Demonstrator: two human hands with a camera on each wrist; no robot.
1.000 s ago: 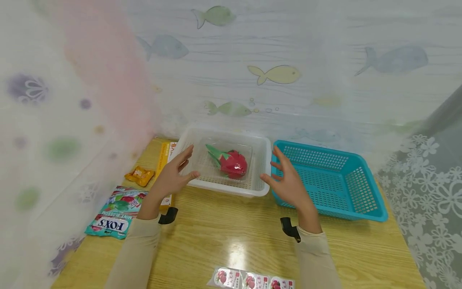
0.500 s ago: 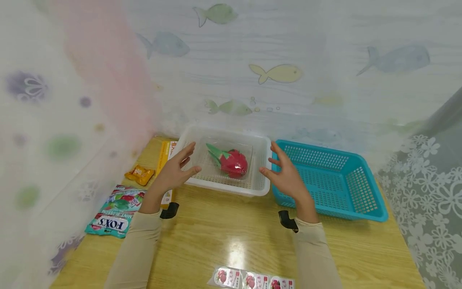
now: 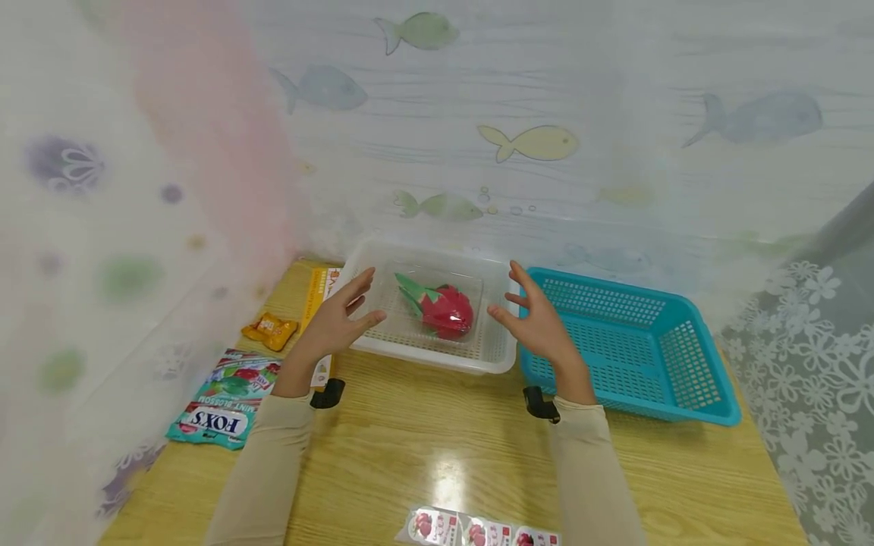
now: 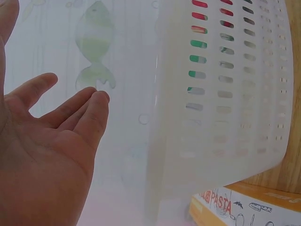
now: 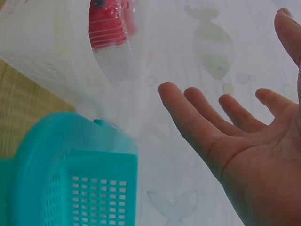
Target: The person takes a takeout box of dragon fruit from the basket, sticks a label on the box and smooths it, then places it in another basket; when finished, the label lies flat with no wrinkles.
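Observation:
A clear plastic box [image 3: 473,283] with a red dragon fruit [image 3: 447,312] and its green leaf-like tips sits in the white basket [image 3: 430,357]. My left hand [image 3: 334,326] hovers over the basket's left side, fingers spread and thumb pointing inward. On the opposite side, my right hand [image 3: 539,327] faces it, palm turned toward the fruit, close to where the white basket meets the turquoise basket [image 3: 703,364]. Both hands hold nothing. The left wrist view shows the left hand [image 4: 51,141] higher than the white basket's slotted wall [image 4: 207,127]; the right wrist view shows relaxed, separated fingers [image 5: 202,127].
Left of the white basket lie a yellow pasta box [image 3: 315,292], an orange wrapped packet [image 3: 271,331] and a teal candy bag [image 3: 221,398]. A strip of dragon fruit stickers [image 3: 478,528] lies at the table's front edge. A fish-patterned curtain [image 3: 423,114] hangs close behind.
Both hands have shifted slightly forward and inward above the white basket, the right one more noticeably. The box, fruit and baskets stay in place; the head view has tilted a little.

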